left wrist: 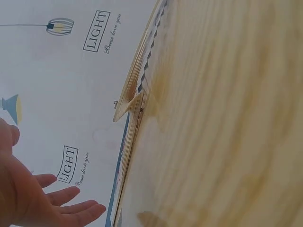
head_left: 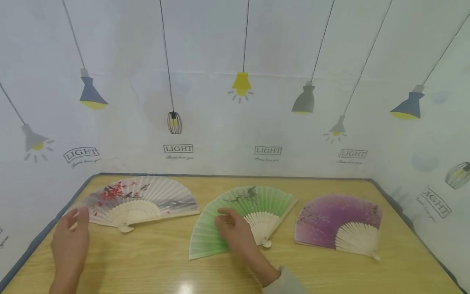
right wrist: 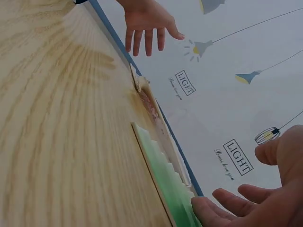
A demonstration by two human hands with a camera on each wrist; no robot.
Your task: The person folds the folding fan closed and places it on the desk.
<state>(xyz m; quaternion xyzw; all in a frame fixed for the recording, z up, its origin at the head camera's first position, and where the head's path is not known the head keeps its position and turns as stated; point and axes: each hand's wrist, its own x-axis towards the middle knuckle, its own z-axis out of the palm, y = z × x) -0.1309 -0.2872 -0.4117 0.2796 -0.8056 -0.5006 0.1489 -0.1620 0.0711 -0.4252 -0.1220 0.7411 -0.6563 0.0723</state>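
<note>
Three spread folding fans lie on the wooden table. A white-grey fan (head_left: 172,194) with red blossoms is at the left, a green fan (head_left: 275,200) with a dark print in the middle, and a purple fan (head_left: 319,220) at the right. My left hand (head_left: 70,243) is raised by the left end of the white-grey fan, its fingers relaxed and holding nothing. Over the green fan hovers my right hand (head_left: 236,232), loosely bent and covering part of its pleats. In the right wrist view its fingertips (right wrist: 203,208) overlap the green edge; I cannot tell whether they touch.
The table (head_left: 154,261) has a dark blue edge strip (head_left: 235,176). Behind and beside it hangs a pale backdrop (head_left: 213,49) printed with lamps and the word LIGHT. A light sleeve (head_left: 284,283) covers my right wrist.
</note>
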